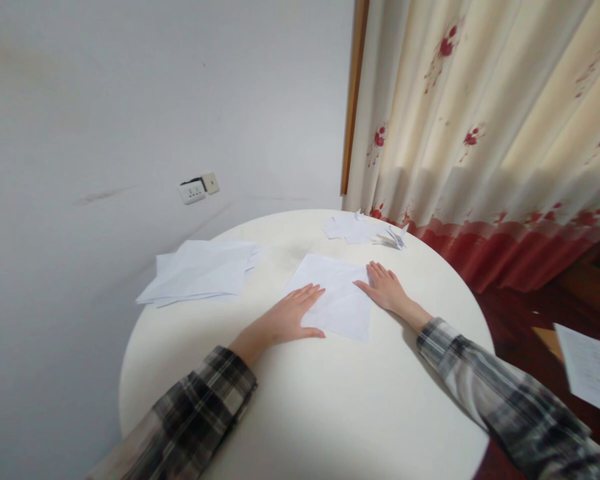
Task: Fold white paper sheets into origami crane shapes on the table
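Note:
A sheet of white paper [339, 293] lies flat on the round white table [300, 407]. My left hand [291, 315] rests on the sheet's left part, thumb apart from the other fingers, palm down. On the sheet's right edge lies my right hand [384, 287], also palm down with the thumb spread. Neither hand grips anything. Part of the sheet's left and right edges is hidden under the hands.
A stack of white paper [200, 270] lies at the table's left edge. Near the far edge are paper pieces [353, 228] and a folded paper shape [395, 238]. Beyond stand a wall [260, 100] and a curtain [480, 133]. Printed paper [590, 370] is at the far right.

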{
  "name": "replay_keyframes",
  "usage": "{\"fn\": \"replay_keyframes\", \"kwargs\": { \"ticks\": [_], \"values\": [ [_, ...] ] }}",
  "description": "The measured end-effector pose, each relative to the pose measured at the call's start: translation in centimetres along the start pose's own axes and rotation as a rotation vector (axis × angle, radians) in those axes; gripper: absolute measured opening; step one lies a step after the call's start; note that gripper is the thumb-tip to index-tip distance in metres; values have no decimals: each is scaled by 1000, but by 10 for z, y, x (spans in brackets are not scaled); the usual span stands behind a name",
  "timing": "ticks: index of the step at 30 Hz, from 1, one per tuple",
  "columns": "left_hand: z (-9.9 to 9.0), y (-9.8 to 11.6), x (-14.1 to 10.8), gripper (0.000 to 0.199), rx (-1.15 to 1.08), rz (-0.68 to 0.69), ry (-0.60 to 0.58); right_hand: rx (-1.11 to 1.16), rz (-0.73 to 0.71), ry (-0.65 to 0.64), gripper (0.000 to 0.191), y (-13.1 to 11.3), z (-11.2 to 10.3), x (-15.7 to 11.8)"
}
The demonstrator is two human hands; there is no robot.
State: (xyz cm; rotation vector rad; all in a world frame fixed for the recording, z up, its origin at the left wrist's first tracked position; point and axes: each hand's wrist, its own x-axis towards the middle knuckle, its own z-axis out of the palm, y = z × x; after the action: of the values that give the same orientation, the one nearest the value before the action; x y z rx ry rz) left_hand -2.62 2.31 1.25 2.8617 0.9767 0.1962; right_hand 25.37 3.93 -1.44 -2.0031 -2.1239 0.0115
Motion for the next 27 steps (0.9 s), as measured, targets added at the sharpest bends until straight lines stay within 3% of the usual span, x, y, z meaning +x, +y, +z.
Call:
{"fn": "replay_keyframes", "kwargs": {
  "ticks": [2,9,13,16,19,22,25,27],
  "values": [
    [-2,7,0,85,-13,14,23,22,1,8,77,3,0,1],
    [2,8,2,45,52,1,107,78,-36,74,72,10,4,4],
    [6,1,4,42,76,5,123,175,-26,171,70,10,6,5],
    [3,-5,4,38,43,-86,184,320,27,282,69,11,3,6],
    [-6,-13,1,28,-94,-295,416,485,72,414,68,12,-1,8],
    [-18,-29,-3,26,-343,-537,831,602,109,508,68,13,-5,9],
    [-28,-55,-8,28,-729,-698,1277,658,113,482,68,10,-5,8],
    [-32,-76,-15,23,-932,-834,1459,668,106,442,69,8,-3,8]
  ]
}}
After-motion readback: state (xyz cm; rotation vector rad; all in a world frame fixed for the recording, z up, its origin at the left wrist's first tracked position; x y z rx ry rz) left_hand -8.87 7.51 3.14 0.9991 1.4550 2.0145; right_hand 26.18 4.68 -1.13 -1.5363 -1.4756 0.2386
